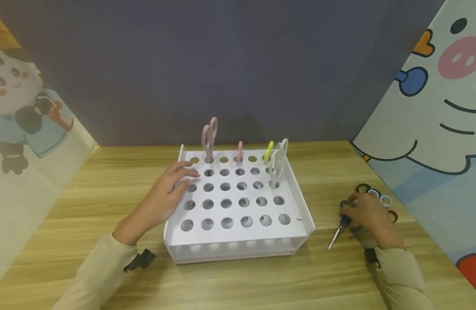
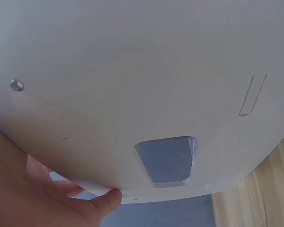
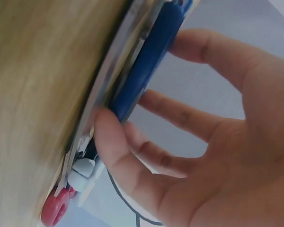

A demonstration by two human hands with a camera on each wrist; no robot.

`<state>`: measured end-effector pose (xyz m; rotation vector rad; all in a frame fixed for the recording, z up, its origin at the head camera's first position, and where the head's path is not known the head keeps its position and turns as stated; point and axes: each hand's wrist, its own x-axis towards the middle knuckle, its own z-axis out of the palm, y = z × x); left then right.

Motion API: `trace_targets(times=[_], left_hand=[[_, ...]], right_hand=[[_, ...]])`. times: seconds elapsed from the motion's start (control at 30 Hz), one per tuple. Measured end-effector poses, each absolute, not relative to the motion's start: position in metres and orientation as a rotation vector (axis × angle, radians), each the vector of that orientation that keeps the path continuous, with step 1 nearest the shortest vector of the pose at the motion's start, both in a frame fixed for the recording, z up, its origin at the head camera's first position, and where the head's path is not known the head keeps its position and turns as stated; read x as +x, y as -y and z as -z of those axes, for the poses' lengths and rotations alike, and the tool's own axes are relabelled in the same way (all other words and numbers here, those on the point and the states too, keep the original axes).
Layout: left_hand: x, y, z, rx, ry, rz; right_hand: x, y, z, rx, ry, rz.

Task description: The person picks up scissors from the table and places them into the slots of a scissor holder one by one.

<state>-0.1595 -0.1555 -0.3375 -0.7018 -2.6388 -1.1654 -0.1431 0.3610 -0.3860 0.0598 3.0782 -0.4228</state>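
The white rack (image 1: 216, 211) with rows of round holes stands in the middle of the table. My left hand (image 1: 166, 193) rests over its left edge, fingers reaching loosely across the top panel. The rack's side wall (image 2: 146, 94) fills the left wrist view, my thumb at its rim. At the right, my right hand (image 1: 367, 211) holds dark blue-handled scissors (image 3: 146, 61) between thumb and fingers, blades pointing toward the table's front. More scissors with black, light blue and red (image 1: 393, 216) handles lie close around this hand, partly hidden by it.
Mauve-handled scissors (image 1: 209, 135), a pink handle (image 1: 239, 151) and a yellow handle (image 1: 269, 150) stand in the rack's back row. Pale-handled scissors (image 1: 277, 163) stand at its right side. A dark panel (image 1: 230, 77) closes off the table's back; printed walls flank it.
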Motion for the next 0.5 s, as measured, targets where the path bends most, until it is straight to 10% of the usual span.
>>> trace_targets(times=[0.5], left_hand=[[-0.1589,0.1553,0.3385,-0.698,2.638,1.175]], right_hand=[[-0.1420,-0.3572,0.3882,0.038,-3.250,0.642]])
